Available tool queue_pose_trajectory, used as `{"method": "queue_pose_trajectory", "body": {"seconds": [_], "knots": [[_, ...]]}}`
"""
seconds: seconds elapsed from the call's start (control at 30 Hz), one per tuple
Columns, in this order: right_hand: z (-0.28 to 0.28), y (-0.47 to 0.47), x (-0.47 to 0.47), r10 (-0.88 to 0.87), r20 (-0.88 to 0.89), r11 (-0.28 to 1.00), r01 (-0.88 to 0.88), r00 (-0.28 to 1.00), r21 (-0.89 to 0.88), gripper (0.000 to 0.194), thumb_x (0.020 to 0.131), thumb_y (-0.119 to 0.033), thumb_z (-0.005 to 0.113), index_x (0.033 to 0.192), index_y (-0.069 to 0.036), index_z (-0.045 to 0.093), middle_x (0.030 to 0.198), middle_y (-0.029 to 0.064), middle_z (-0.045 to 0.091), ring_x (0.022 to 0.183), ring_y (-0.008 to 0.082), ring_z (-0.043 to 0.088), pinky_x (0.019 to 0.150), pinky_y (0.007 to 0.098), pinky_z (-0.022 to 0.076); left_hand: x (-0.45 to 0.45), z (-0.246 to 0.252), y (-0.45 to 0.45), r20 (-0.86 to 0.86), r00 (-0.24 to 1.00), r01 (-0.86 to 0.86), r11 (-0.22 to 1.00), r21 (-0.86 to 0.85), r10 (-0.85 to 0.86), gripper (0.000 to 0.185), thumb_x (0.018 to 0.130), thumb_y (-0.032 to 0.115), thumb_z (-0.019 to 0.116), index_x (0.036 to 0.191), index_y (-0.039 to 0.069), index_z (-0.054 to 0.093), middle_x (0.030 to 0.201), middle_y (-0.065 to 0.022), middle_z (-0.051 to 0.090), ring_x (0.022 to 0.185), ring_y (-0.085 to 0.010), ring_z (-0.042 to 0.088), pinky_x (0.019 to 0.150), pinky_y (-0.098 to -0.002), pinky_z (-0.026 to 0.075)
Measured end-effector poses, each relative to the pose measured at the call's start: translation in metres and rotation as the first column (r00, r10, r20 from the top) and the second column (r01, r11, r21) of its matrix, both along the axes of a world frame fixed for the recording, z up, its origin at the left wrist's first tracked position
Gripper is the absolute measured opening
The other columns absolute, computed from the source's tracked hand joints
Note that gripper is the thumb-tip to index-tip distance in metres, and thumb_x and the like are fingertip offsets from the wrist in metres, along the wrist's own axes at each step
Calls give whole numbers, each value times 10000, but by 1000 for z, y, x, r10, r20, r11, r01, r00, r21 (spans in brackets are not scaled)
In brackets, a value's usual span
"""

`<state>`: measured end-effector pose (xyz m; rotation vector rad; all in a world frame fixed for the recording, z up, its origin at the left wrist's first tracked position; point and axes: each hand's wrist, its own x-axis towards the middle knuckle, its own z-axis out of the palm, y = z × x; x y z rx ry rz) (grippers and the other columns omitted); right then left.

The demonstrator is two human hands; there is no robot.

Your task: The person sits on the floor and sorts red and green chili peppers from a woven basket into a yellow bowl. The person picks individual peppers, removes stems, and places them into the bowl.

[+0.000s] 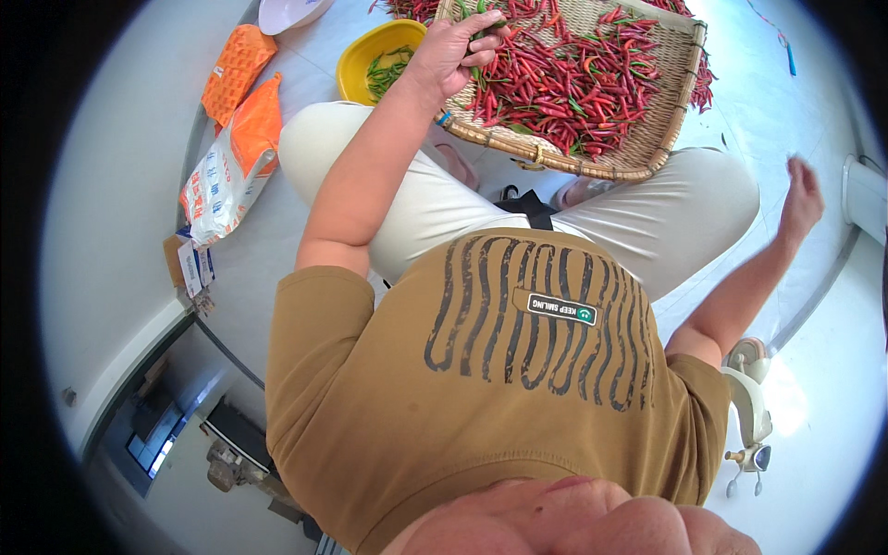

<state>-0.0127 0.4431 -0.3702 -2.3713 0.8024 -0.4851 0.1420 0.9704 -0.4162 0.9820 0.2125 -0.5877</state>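
Note:
My left hand point(458, 55) is curled around a few green chili peppers point(474, 71) above the near left corner of a woven bamboo tray point(676, 132). Red chili peppers point(562, 94) with scattered green ones cover much of the tray. Left of the tray, a yellow plastic basin point(349, 66) holds several green chili peppers point(388, 69), partly behind my forearm. Out to the right, past my knee, my right hand point(803, 198) hangs over the floor. It is blurred, and nothing shows in it.
An orange packet point(239, 69) and an orange-and-white plastic bag point(232, 173) lie along the left wall near a small box point(191, 263). A pale basin point(291, 12) sits at upper left. More red chilies point(703, 83) lie beyond the tray. Behind my right arm stands a cream wheeled object point(749, 409).

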Motion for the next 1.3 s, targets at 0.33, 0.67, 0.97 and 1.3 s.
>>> {"method": "queue_pose_trajectory", "body": {"seconds": [0.33, 0.67, 0.97, 1.3], "knots": [[-16, 137, 39, 543, 113, 710, -527, 832, 467, 287, 1009, -270, 672, 1131, -17, 732, 950, 32, 741, 878, 118, 684, 810, 285, 535, -33, 29, -55, 29, 979, 183, 938, 296, -200, 159, 966, 213, 736, 1081, 127, 670, 826, 73, 628, 584, -9, 474, 479, -167, 343], [-32, 294, 89, 535, 363, 401, -608, 763, 686, 182, 1020, -180, 666, 1028, -1, 698, 833, -12, 674, 722, 32, 570, 626, 189, 442, -30, 17, -44, 228, 959, 71, 925, 373, -166, 162, 963, 192, 735, 1080, 109, 659, 761, 42, 600, 559, -39, 503, 462, -197, 396], [-101, 321, 54, 957, -141, 254, -967, 252, -2, 169, 847, -97, 728, 1005, -38, 716, 971, 102, 624, 975, 320, 614, 834, 412, 521, 20, -11, 29, 35, 982, -190, 976, 107, 187, 163, 954, 161, 707, 1041, 54, 620, 799, -8, 603, 570, -77, 507, 427, -196, 353], [-121, 328, 65, 987, -79, 141, -990, 139, 21, 88, 846, -94, 695, 905, -36, 665, 984, 110, 582, 990, 295, 586, 875, 411, 494, 75, -116, 136, -39, 847, -516, 838, 179, 530, 95, 981, 114, 618, 919, 51, 584, 693, -42, 533, 517, -119, 463, 388, -237, 341]]}}
